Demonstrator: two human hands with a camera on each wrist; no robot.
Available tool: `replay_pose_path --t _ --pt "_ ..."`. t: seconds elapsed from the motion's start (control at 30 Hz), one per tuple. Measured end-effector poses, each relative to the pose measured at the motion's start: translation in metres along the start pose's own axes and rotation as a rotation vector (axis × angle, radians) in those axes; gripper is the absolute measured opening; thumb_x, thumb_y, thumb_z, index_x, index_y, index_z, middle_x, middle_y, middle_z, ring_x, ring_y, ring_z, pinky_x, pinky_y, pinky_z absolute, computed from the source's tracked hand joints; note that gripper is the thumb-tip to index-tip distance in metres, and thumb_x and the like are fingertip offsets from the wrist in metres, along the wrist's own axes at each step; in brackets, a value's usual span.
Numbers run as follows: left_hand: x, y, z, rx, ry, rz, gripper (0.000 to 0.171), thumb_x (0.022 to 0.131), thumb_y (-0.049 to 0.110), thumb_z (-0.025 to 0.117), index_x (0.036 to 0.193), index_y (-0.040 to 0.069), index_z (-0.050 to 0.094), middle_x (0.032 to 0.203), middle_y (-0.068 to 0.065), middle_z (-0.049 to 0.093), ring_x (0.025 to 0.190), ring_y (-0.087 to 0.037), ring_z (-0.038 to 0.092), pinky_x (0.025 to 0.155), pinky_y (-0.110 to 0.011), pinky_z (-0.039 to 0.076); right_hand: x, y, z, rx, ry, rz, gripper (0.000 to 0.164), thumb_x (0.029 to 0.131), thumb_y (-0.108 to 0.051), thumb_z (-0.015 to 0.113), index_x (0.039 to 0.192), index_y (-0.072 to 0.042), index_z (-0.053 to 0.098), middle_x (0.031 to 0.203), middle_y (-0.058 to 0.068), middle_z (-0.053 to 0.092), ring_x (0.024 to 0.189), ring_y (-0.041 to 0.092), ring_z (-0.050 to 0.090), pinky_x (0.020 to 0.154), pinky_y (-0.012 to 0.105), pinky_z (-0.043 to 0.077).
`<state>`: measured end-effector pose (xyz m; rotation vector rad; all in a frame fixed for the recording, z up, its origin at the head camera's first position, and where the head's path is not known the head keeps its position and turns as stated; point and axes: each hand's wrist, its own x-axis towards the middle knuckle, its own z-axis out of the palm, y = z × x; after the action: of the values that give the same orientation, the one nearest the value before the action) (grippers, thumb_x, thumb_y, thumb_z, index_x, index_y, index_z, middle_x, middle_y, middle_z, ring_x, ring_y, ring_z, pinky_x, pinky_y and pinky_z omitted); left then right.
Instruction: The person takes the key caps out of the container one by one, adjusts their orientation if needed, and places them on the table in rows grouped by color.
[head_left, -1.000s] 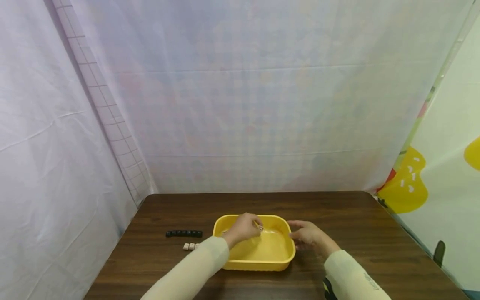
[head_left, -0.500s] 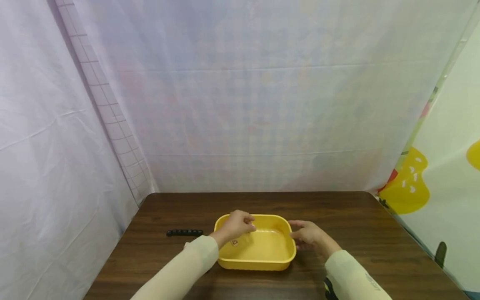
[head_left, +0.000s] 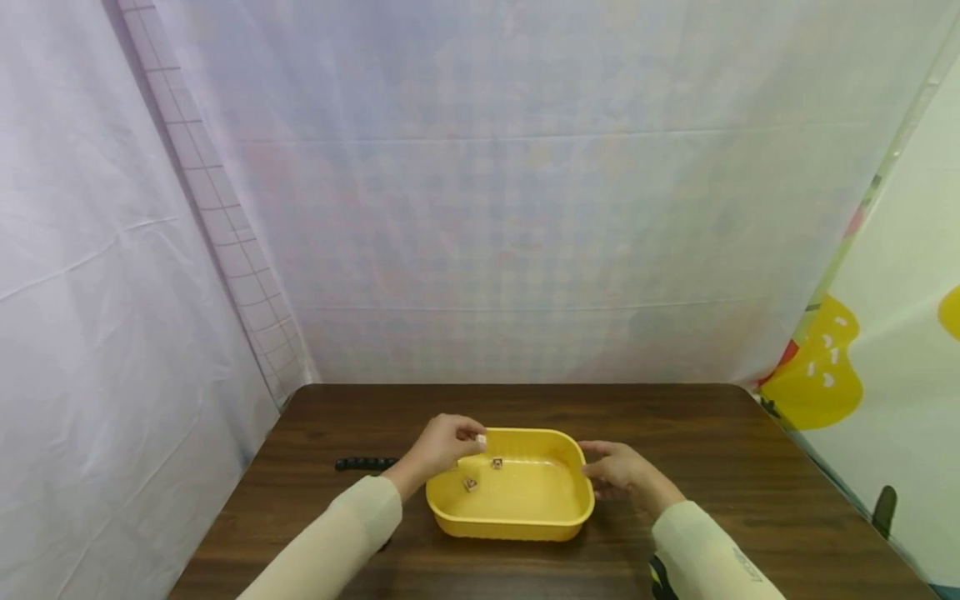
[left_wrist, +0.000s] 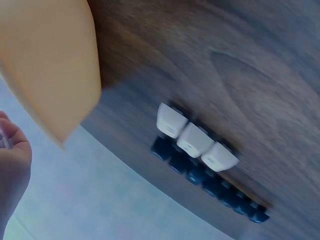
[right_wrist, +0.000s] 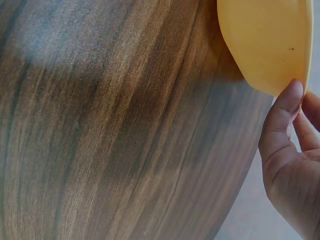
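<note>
My left hand [head_left: 442, 440] pinches a small white keycap [head_left: 481, 440] between thumb and fingers, above the left far rim of a yellow plastic basin [head_left: 525, 530]. Two keycaps lie inside the basin: one keycap [head_left: 497, 463] near the far wall, another keycap [head_left: 470, 484] further left, both with brownish middles showing. At the basin's right end, my right hand [head_left: 618, 471] grips the rim; in the right wrist view the thumb [right_wrist: 290, 97] presses the wall while other fingers reach past the edge.
On the dark wooden table [head_left: 675, 417], a row of black keycaps [head_left: 363, 463] lies left of the basin, partly behind the left forearm. Three white keycaps [left_wrist: 195, 140] stand in a row beside them, seen in the left wrist view. A pale curtain [head_left: 525, 250] hangs behind the table.
The left hand has moved left and slightly up from over the basin's middle, bringing the pinched keycap along. Both keycaps in the basin are now uncovered. The right hand stays at the rim.
</note>
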<state>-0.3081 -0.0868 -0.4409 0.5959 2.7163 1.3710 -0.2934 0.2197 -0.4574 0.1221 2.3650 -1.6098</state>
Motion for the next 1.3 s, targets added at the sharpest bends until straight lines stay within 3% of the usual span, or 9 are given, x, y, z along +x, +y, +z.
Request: replay_pose_path --t 0.37,0.6,0.83,1.1,1.3 --pt "-0.019 -0.021 -0.033 0.018 0.061 -0.070 0.030 0.093 0.014 0.070 0.121 0.003 0.069 0.107 -0.005 0.068 0.097 -0.022 0.063 0.079 -0.038 0.055 0.000 0.000 -0.001 0.011 -0.010 0.004 0.053 0.093 0.000 0.062 0.144 0.004 0.046 0.098 0.018 0.065 0.067 0.021 0.061 0.061 0.034 0.056" --pt "-0.035 -0.044 -0.054 0.043 0.174 -0.097 0.023 0.088 0.016 0.076 0.108 0.005 0.074 0.096 -0.001 0.069 0.091 -0.019 0.064 0.078 -0.038 0.054 -0.001 -0.001 -0.001 0.012 -0.013 0.003 0.053 0.094 0.000 0.062 0.144 0.004 0.046 0.096 0.017 0.064 0.067 0.021 0.060 0.062 0.034 0.056" --pt "-0.055 -0.067 -0.074 0.064 0.229 -0.114 0.019 0.086 0.016 0.078 0.102 0.005 0.075 0.088 0.002 0.067 0.085 -0.015 0.063 0.075 -0.035 0.053 -0.002 -0.001 0.000 0.034 -0.014 0.006 0.053 0.092 0.001 0.062 0.143 0.005 0.045 0.096 0.017 0.065 0.067 0.021 0.061 0.061 0.033 0.056" --pt "-0.080 -0.096 -0.092 0.138 0.213 -0.159 0.020 0.085 0.016 0.078 0.100 0.003 0.074 0.085 0.002 0.066 0.083 -0.015 0.061 0.072 -0.034 0.050 -0.002 -0.001 0.000 0.021 -0.016 0.014 0.052 0.093 0.001 0.061 0.143 0.004 0.046 0.100 0.017 0.065 0.068 0.022 0.061 0.063 0.034 0.056" --pt "-0.095 -0.113 -0.100 0.230 0.143 -0.102 0.019 0.083 0.016 0.079 0.094 0.002 0.074 0.082 0.001 0.065 0.078 -0.014 0.057 0.069 -0.033 0.048 -0.001 0.000 0.000 0.016 -0.004 0.029 0.052 0.093 0.001 0.062 0.143 0.004 0.047 0.102 0.017 0.064 0.070 0.023 0.061 0.063 0.034 0.056"
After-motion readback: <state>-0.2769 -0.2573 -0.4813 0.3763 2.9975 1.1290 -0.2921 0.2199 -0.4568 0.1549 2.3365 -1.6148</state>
